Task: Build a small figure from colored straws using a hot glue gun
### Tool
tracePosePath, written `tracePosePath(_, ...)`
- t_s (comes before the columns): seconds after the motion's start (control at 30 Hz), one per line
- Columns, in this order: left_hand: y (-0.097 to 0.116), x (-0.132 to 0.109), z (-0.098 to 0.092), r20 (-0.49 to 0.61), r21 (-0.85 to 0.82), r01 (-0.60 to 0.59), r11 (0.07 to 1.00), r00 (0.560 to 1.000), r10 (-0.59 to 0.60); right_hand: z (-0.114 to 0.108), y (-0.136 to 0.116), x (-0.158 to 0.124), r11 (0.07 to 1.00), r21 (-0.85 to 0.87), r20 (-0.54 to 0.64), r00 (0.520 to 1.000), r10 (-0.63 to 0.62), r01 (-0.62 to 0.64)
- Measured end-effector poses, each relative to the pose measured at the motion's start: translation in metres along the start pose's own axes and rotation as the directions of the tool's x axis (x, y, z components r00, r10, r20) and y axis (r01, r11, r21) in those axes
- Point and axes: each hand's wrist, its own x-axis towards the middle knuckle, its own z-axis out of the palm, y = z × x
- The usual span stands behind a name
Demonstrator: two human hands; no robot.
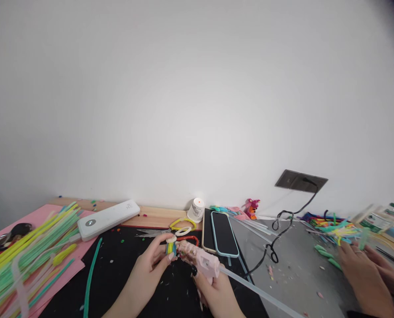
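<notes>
My left hand [155, 258] pinches a small rounded piece [171, 248] with yellow, blue and green bands and a pale top. A pink hot glue gun [207, 261] is gripped in my right hand [215, 289], its nozzle end close to the banded piece; I cannot tell if they touch. A long translucent glue stick [259, 291] sticks out of the gun's back toward the lower right. Just behind my hands lie scissors [152, 232] and bent yellow [183, 224] and red [192, 239] pipe cleaners on a black mat [124, 260].
On the left, pipe cleaners [34, 247] and a white power strip [109, 218] cover pink sheets. Two phones [225, 234] and a white cup [197, 209] stand behind my hands. A black cord [291, 221] hangs from the wall socket [301, 181]. A co-worker's hands [365, 269] work at right.
</notes>
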Motion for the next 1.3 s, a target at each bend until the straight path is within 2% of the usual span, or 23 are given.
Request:
tracePosePath(0.17, 0.002, -0.001, 0.0, -0.05, 0.118, -0.025, 0.993, 0.998, 0.031, 0.002, 0.009, -0.004, 1.0, -0.03, -0.101, 0.995, 0.001, -0.004)
tracePosePath(0.43, 0.002, -0.004, 0.002, -0.096, 0.249, -0.056, 0.967, 0.992, 0.082, 0.004, 0.014, -0.006, 0.996, -0.082, -0.053, 0.999, 0.014, -0.018)
tracePosePath(0.73, -0.003, -0.004, -0.001, -0.153, 0.417, -0.085, 0.905, 0.975, 0.162, 0.007, 0.015, -0.009, 0.995, -0.083, -0.102, 0.994, 0.043, -0.051)
tracePosePath(0.87, -0.001, -0.004, -0.002, -0.156, 0.487, -0.106, 0.867, 0.966, 0.206, 0.008, 0.014, -0.009, 0.995, -0.088, -0.088, 0.995, 0.037, -0.045)
tracePosePath(1.3, 0.002, -0.006, -0.001, -0.13, 0.56, -0.108, 0.822, 0.968, 0.215, 0.009, 0.011, -0.009, 0.994, -0.104, -0.084, 0.996, 0.017, -0.025)
